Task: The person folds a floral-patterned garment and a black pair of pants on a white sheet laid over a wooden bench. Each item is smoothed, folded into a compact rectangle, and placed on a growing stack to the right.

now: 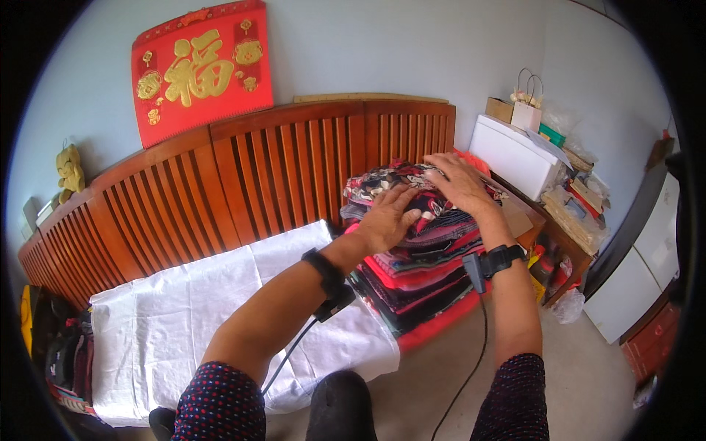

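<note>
A tall stack of folded clothes (419, 275) stands at the right end of the wooden bench. On its top lies a folded floral garment (380, 179) in black, red and white. My left hand (389, 218) rests on the near left part of that garment, palm down and fingers spread. Over its right side is my right hand (460, 184), fingers apart; whether its palm touches the cloth I cannot tell. Neither hand grips anything. Both wrists carry black straps with small devices and cables. A white sheet (220, 320) covers the seat left of the stack.
Behind runs the slatted wooden backrest (287, 165). A white foam box (513, 157) stands on a cluttered side table at the right. Another clothes pile (69, 358) is at the far left. A plush toy (70, 171) and a red calendar (204, 71) rest above the backrest.
</note>
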A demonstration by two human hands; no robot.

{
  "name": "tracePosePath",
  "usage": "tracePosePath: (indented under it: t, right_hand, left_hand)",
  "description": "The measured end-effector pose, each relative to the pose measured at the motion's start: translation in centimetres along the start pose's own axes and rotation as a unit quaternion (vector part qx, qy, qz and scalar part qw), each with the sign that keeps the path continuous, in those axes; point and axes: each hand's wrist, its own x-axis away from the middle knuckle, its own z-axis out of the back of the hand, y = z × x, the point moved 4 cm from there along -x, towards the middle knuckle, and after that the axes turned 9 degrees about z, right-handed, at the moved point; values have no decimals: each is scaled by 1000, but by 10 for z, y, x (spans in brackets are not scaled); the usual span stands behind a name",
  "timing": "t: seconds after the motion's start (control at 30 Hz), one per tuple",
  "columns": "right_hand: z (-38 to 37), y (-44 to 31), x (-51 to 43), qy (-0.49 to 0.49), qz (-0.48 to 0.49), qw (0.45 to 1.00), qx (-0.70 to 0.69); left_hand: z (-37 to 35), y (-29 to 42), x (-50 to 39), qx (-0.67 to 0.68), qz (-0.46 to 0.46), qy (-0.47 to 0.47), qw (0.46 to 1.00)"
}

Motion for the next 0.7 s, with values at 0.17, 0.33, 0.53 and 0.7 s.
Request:
tracePosePath:
  t: [0.17,0.33,0.53,0.7]
  right_hand:
    - [-27,-21,6,-140,-103,981,-85]
    - [-19,-29,-2,-100,-78,989,-80]
    - [-12,-49,-7,-116,-113,982,-98]
    - [-7,-72,-17,-163,-85,983,17]
  left_hand:
    - [31,-10,49,93,33,73,992]
    - [39,-42,148,115,124,-29,985]
    - [47,-90,285,90,259,-89,958]
    - [58,-128,370,85,320,-97,938]
